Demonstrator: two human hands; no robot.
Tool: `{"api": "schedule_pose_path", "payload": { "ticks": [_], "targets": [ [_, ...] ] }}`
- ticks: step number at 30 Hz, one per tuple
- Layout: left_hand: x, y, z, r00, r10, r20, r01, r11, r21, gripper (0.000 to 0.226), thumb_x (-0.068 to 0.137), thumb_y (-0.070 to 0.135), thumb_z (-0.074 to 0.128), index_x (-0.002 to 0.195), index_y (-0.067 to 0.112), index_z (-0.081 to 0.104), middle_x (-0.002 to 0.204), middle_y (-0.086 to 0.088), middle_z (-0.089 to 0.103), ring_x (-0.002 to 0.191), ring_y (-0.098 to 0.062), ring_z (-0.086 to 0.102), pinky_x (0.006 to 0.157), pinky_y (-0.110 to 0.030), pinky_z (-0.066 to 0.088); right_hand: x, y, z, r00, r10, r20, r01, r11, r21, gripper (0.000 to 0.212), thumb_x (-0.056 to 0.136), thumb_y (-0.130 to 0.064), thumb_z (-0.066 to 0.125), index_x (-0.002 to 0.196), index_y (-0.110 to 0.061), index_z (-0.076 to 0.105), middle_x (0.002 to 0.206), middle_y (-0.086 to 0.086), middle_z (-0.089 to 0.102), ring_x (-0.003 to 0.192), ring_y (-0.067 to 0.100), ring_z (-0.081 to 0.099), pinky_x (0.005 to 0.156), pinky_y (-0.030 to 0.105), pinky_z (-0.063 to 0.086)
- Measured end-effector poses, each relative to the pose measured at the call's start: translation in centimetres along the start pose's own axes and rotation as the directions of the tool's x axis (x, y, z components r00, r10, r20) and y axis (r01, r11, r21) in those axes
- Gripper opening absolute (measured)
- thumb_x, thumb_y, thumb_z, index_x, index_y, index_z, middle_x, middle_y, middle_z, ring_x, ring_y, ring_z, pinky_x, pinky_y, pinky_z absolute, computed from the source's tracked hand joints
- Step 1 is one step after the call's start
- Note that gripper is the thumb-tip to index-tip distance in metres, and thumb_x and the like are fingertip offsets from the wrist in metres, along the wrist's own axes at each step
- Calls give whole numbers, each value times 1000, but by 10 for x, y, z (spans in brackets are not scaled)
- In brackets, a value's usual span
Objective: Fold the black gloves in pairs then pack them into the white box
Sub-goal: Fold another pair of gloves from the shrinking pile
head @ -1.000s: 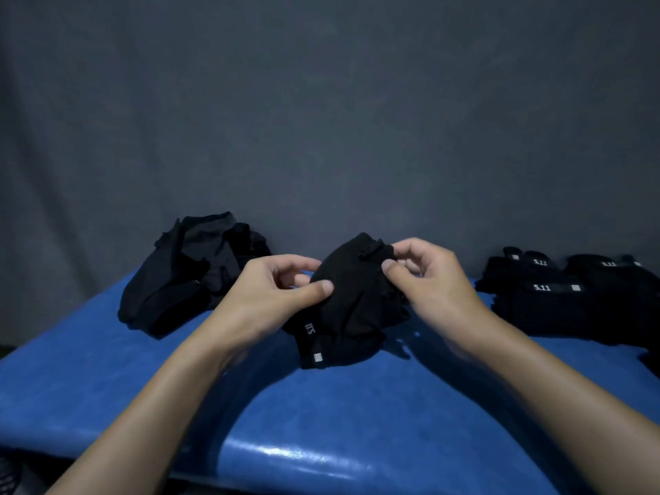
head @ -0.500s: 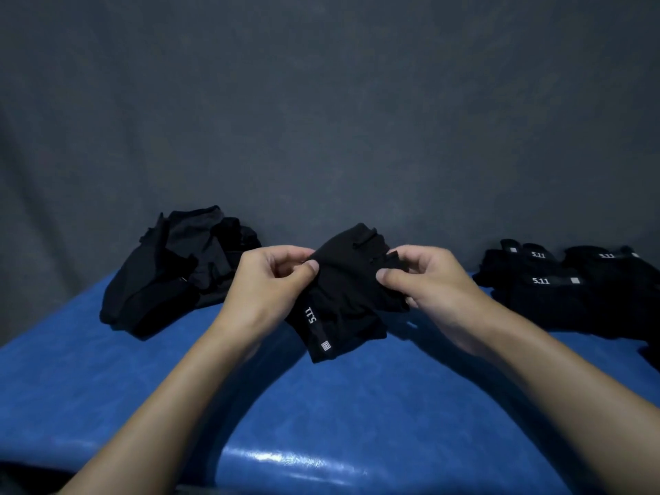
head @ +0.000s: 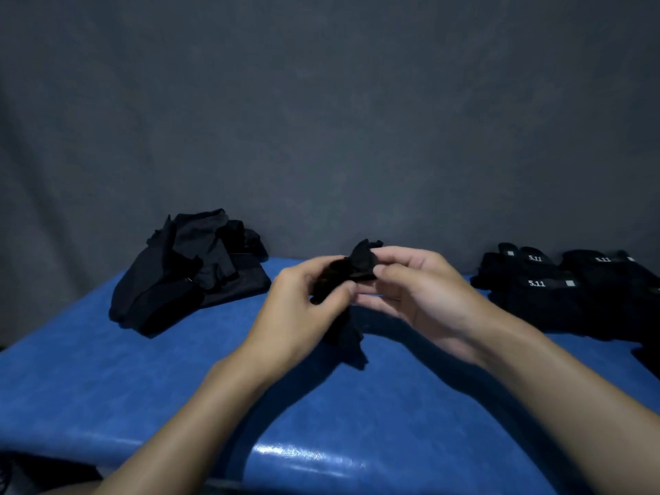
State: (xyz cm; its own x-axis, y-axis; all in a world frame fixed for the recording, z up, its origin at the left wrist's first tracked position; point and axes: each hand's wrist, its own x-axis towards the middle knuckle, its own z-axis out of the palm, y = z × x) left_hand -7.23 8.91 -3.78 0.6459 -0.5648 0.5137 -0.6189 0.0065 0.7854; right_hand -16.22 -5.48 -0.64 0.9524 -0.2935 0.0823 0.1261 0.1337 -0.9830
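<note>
Your left grip (head: 303, 309) is narrow and closed on the glove (head: 362, 260): the thumb and curled fingers pinch the bunched black cloth from the left. Your right grip (head: 421, 294) is just as narrow on the same glove from the other side. Its thumb presses the cloth from in front and its fingers curl over behind it. The two grips sit close together, nearly touching, with the glove crumpled between them.

You hold the glove up over the middle of the bench (head: 107, 387), towards its far edge. A small tuft of it pokes out above your right fingers. A longer part hangs down below your left grip, between your wrists. That lower part is blurred, and you cannot tell whether its tip touches the bench.

To your left, well apart from the grips, a loose heap (head: 185, 276) of black gloves lies at the far side of the bench, against the grey backdrop (head: 321, 101). To your right, also well apart, the labelled gloves (head: 535, 284) lie flatter and side by side. They show white "5.11" marks and small pale squares, and they run on to the right edge of the view. Both your forearms reach in from the near edge, bare, above the blue surface.
</note>
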Motion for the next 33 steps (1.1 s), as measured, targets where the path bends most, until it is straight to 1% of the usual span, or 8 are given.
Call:
{"api": "schedule_pose_path", "payload": {
  "ticks": [6,11,14,17,20,23,27,33],
  "targets": [
    [4,9,-2,981,-152,-119,108,943,-314,22,100,8,55,85,-2,67,76,-7,67,71,-16,59,66,-33,48,1,3,-6,899,-332,-286,228,912,-342,30,86,-1,66,108,-20,60,96,4,63,79,7,58,71,16,49],
    [1,23,-10,943,-300,143,323,724,-610,50,102,12,47,58,15,70,54,2,64,48,-6,60,48,-16,48,1,7,-11,965,-194,-178,160,969,-190,34,87,-6,68,120,-8,60,108,12,72,104,26,68,95,37,53],
    [5,19,-16,915,-344,210,399,702,-590,21,97,25,58,87,16,74,87,-8,76,69,-18,69,64,-28,57,1,7,-9,950,-214,-228,160,959,-233,14,89,-8,66,97,3,66,90,13,75,84,24,70,77,33,56],
    [5,13,-23,883,-382,272,469,712,-523,49,81,24,74,126,27,57,96,-6,73,83,-22,72,76,-48,60,2,9,-9,934,-200,-295,133,963,-234,16,90,-10,65,92,6,62,85,17,73,75,21,68,72,36,55],
    [5,10,-22,897,-379,227,442,763,-471,63,85,-2,71,131,35,51,77,1,65,71,-14,69,63,-36,60,3,11,-8,933,-152,-327,83,973,-215,13,91,-12,65,88,1,61,84,18,72,73,21,67,71,39,55],
    [6,-8,-20,921,-385,54,389,913,-125,55,86,5,74,130,30,52,99,-3,64,65,-6,62,57,-22,51,6,16,-12,932,-84,-353,-30,952,-306,23,90,-24,68,105,-11,57,90,3,68,74,13,64,64,32,50],
    [1,-23,-17,958,-281,54,237,886,399,50,88,34,72,132,31,49,120,9,49,108,-7,52,90,-24,42,4,34,-27,945,-233,-231,-75,530,-844,59,80,-44,72,130,-27,44,119,-10,47,115,12,43,99,35,41],
    [-2,-29,-22,972,-217,89,145,853,501,30,90,41,66,118,30,62,116,8,55,112,-10,52,95,-27,43,-1,45,-21,995,-98,-11,23,337,-941,35,82,-57,62,112,-41,58,113,-26,53,118,4,36,97,32,23]
  ]
}}
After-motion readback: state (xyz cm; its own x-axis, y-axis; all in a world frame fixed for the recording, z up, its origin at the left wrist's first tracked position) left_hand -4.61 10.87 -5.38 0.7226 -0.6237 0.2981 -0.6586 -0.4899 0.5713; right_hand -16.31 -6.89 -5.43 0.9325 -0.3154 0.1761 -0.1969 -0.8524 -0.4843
